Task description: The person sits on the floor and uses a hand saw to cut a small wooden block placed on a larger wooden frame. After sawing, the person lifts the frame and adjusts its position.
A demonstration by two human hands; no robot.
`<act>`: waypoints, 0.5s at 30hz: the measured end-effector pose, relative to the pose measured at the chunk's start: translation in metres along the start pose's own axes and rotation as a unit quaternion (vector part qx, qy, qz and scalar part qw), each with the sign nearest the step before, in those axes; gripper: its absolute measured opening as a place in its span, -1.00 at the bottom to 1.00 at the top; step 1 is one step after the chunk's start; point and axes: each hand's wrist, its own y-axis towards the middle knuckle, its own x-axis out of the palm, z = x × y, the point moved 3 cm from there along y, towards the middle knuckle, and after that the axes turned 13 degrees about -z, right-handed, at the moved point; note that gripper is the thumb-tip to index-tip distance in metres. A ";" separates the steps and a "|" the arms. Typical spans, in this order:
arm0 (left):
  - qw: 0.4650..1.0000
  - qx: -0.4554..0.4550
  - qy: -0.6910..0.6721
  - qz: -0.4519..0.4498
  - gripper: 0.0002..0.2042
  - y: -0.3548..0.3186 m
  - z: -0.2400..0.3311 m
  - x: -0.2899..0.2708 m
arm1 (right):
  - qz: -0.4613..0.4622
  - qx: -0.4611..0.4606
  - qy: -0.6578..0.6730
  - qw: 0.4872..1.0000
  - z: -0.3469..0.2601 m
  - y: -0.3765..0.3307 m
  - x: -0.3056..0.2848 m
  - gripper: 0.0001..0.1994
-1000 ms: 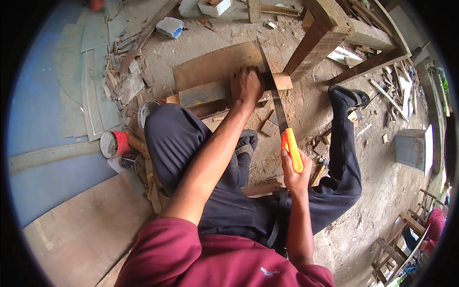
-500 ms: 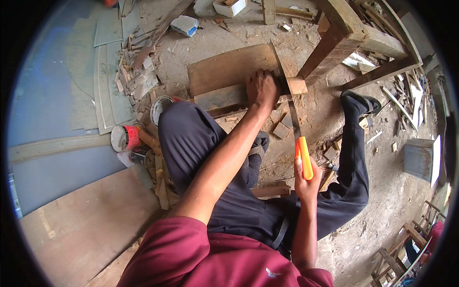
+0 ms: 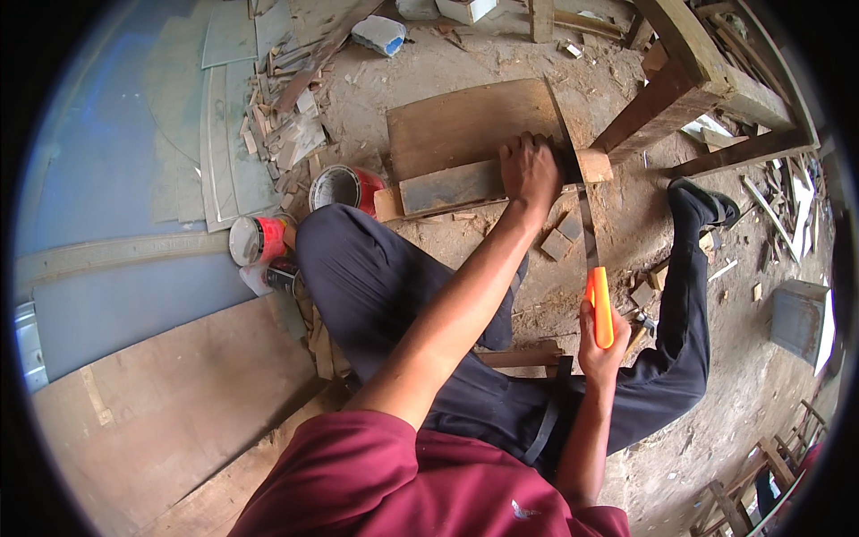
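My right hand (image 3: 601, 345) is closed around the orange handle (image 3: 603, 309) of a handsaw. The saw's long dark blade (image 3: 587, 224) runs away from me across a wooden piece, and the cream-coloured end (image 3: 594, 166) of that piece sticks out to the right of it. My left hand (image 3: 531, 174) grips the dark-faced wooden piece (image 3: 452, 188) from above, close to the left of the blade, with its fingers bent over the far side. A wide brown board (image 3: 474, 125) lies just beyond that piece. The hand hides how the two meet.
A wooden frame with thick legs (image 3: 658, 107) stands at the far right. Red paint cans (image 3: 365, 190) sit left of the work, by my bent knee. Offcuts (image 3: 562, 234) and scraps litter the floor. Blue-grey sheets (image 3: 116, 179) cover the left side; a grey box (image 3: 799, 313) is at right.
The whole view has shifted, so things appear farther right. My left knee has moved off the nearer paint can, which shows more. Both hands keep their holds; the saw has barely moved along the wood.
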 end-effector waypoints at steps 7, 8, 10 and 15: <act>1.000 0.005 0.009 -0.024 -0.83 -0.002 -0.002 0.002 | -0.011 -0.008 0.002 1.000 -0.001 -0.001 -0.005 -0.85; 0.999 0.005 0.016 -0.030 -0.82 -0.001 -0.002 0.003 | -0.012 -0.011 -0.001 1.000 0.000 -0.001 -0.004 -0.85; 0.998 0.015 0.038 -0.041 -0.81 -0.002 -0.001 0.005 | -0.008 -0.014 0.001 1.000 0.004 -0.002 -0.004 -0.84; 0.997 0.038 0.034 0.065 -0.77 0.002 -0.006 0.031 | 0.001 -0.022 0.003 1.000 0.006 -0.002 0.000 -0.84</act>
